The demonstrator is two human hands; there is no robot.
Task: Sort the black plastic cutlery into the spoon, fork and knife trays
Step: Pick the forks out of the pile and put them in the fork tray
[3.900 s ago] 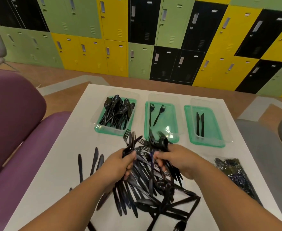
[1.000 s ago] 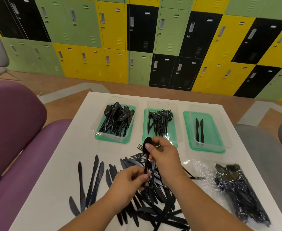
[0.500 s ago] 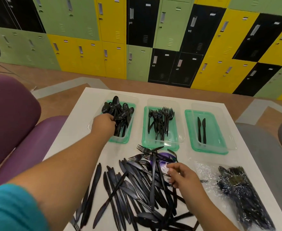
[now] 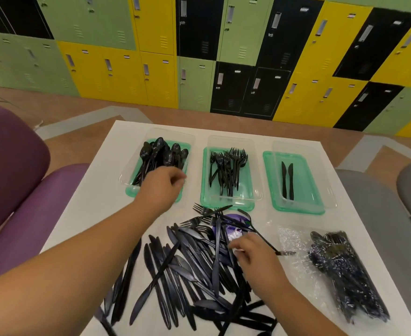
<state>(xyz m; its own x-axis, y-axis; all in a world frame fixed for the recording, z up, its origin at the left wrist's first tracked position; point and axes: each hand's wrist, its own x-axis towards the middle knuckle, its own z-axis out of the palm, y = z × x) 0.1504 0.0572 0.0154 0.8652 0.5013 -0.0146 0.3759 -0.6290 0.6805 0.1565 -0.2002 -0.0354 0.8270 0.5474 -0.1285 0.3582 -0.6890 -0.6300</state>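
Three green trays with clear liners stand in a row at the table's far side. The spoon tray [image 4: 131, 190] on the left is heaped with spoons [image 4: 162, 152], the fork tray [image 4: 226, 205] in the middle holds several forks [image 4: 228, 166], and the knife tray [image 4: 296, 209] on the right holds two knives [image 4: 287, 180]. My left hand [image 4: 162, 187] hovers over the near end of the spoon tray, fingers loosely curled and empty. My right hand [image 4: 250, 251] reaches down into the loose pile of cutlery [image 4: 187, 263], mostly knives; its fingertips are bent among the pieces and its grip is hidden.
A clear plastic bag of more black cutlery [image 4: 340, 270] lies at the right of the white table [image 4: 90, 202]. A round purple label [image 4: 231, 229] shows under the pile. A purple seat [image 4: 17, 190] stands on the left and a grey chair [image 4: 381, 214] on the right.
A second ago both hands held a spoon over the pile. My left hand carried it to the spoon tray and is now empty there; my right hand dropped back to the pile.
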